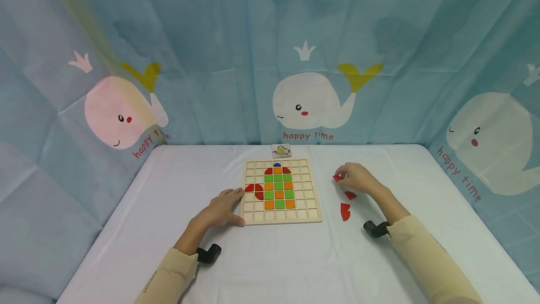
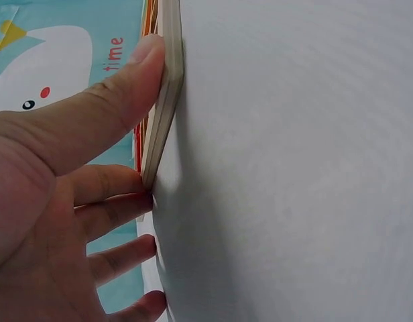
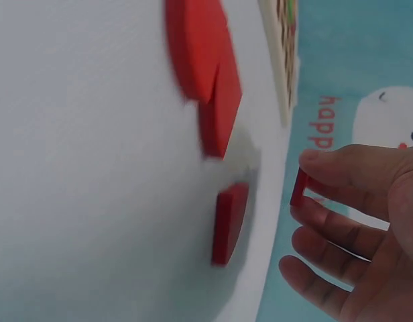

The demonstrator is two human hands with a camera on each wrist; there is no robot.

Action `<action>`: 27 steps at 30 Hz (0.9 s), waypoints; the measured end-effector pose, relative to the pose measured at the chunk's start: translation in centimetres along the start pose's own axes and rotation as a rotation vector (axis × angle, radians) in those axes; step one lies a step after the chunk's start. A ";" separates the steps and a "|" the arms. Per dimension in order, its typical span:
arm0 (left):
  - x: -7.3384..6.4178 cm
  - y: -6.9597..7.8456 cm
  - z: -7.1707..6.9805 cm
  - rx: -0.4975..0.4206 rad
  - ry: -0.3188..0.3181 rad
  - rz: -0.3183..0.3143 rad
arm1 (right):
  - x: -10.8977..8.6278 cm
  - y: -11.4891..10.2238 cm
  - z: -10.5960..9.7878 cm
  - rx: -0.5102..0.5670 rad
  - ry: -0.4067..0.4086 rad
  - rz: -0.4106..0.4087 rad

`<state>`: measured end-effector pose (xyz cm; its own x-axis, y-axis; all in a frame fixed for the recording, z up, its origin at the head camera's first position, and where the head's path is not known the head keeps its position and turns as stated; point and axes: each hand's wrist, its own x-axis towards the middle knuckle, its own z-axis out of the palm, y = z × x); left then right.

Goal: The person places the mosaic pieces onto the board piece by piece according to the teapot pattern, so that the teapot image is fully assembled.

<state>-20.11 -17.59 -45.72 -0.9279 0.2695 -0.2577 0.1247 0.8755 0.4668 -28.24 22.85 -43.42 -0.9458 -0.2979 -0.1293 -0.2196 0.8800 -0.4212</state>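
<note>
My left hand (image 1: 221,208) rests at the left side of a wooden grid board (image 1: 304,201), thumb by the near corner and fingers along the left edge. Square orange and green tiles fill its middle columns, with red quarter-circle tiles (image 1: 259,195) at the left and near the top, and a blue half-round tile (image 1: 277,165) above. To the board's right, my right hand (image 1: 357,178) pinches a red quarter-circle tile (image 3: 298,188) between thumb and fingers. Close by on the table lie a single red tile (image 1: 350,195) and two red tiles (image 1: 345,211) touching each other.
A small picture card (image 1: 281,150) with a coloured pattern lies behind the board. White cloth covers the table (image 1: 270,262), and a blue whale-print curtain (image 1: 236,107) hangs behind and at both sides. Black wrist devices (image 1: 209,254) sit at both sleeves.
</note>
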 end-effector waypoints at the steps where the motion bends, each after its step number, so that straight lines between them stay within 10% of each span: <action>1: 0.0 0.0 0.0 0.002 0.000 -0.002 | 0.2 -0.3 0.0 0.002 -0.001 0.005; 27: 0.2 -0.2 0.4 0.010 0.011 -0.005 | 4.3 -5.6 2.4 0.031 -0.004 -0.109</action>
<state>-20.21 -17.58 -46.18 -0.9322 0.2611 -0.2506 0.1238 0.8807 0.4573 -30.47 15.76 -43.80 -0.9159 -0.3925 -0.0844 -0.3136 0.8307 -0.4601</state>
